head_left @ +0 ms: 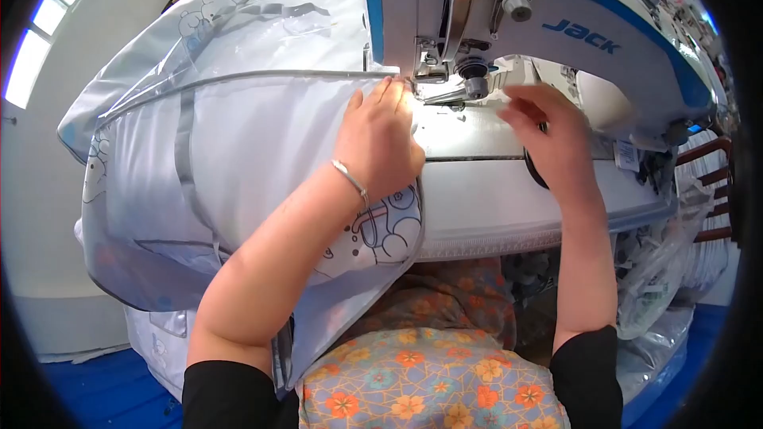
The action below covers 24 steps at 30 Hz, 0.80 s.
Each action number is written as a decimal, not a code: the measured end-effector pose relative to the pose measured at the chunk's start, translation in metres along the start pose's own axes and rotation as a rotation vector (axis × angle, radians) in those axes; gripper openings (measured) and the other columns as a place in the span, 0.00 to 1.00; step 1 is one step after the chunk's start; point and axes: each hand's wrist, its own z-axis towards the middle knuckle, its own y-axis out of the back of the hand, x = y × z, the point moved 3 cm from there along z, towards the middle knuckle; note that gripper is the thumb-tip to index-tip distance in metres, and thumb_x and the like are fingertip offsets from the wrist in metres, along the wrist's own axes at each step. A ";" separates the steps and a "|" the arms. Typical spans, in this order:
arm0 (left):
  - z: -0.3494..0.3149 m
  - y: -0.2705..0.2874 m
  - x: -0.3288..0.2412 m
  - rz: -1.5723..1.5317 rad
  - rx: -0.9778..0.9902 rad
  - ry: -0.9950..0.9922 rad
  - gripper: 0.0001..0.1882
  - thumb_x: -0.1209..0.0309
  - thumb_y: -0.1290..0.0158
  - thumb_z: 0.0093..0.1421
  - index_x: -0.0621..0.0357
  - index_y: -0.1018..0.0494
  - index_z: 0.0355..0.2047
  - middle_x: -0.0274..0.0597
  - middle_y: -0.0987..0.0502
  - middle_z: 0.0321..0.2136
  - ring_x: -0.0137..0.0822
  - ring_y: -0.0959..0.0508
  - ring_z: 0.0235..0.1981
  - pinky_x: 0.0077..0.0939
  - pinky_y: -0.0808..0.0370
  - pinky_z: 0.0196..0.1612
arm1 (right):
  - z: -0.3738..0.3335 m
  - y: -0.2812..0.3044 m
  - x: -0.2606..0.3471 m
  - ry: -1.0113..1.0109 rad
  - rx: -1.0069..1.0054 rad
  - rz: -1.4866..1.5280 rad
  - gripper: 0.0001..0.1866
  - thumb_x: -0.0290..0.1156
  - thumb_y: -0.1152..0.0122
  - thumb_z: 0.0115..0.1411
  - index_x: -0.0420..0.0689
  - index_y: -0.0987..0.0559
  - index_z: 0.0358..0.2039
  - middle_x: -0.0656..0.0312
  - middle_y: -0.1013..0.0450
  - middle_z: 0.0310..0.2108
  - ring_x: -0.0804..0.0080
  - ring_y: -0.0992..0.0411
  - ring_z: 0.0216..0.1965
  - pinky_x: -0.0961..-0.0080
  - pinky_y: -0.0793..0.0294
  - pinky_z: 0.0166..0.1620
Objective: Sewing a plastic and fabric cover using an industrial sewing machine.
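A large pale translucent plastic piece (250, 135) with grey binding strips and printed cartoon figures drapes over the left of the sewing machine (540, 8). My left hand (377, 139) rests flat on it, fingers stretched toward the presser foot area (433, 79). The grey-bound edge runs under those fingertips to the needle. My right hand (556, 139) hovers above the machine bed (469, 139), to the right of the needle. Its fingers are bent and apart from the thumb, with nothing visible between them.
A measuring scale runs along the front edge of the white sewing table (485, 199). Clear plastic bags (656, 294) hang at the right, by a brown wooden rack (715, 191). A floral apron (437, 385) covers my lap. The draped piece hangs off the table's left side.
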 end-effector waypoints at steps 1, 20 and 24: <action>0.003 0.000 0.004 -0.014 -0.014 -0.020 0.31 0.72 0.50 0.52 0.75 0.34 0.57 0.60 0.35 0.63 0.52 0.38 0.67 0.53 0.43 0.68 | -0.013 0.009 -0.009 0.002 -0.036 -0.083 0.17 0.24 0.33 0.57 0.42 0.22 0.48 0.59 0.26 0.45 0.67 0.25 0.44 0.75 0.26 0.48; 0.008 -0.012 0.053 0.072 -0.116 0.005 0.27 0.73 0.55 0.61 0.67 0.37 0.61 0.51 0.38 0.65 0.43 0.42 0.69 0.50 0.45 0.69 | -0.085 -0.004 0.002 -0.466 0.476 0.929 0.42 0.56 0.39 0.60 0.43 0.37 0.66 0.64 0.30 0.28 0.81 0.34 0.22 0.75 0.23 0.34; 0.005 -0.013 0.049 0.093 -0.151 0.017 0.27 0.73 0.53 0.60 0.67 0.36 0.61 0.51 0.37 0.65 0.43 0.41 0.69 0.51 0.44 0.69 | -0.067 -0.055 0.037 -0.686 0.559 0.933 0.46 0.71 0.53 0.61 0.45 0.36 0.65 0.66 0.34 0.21 0.80 0.36 0.17 0.66 0.20 0.37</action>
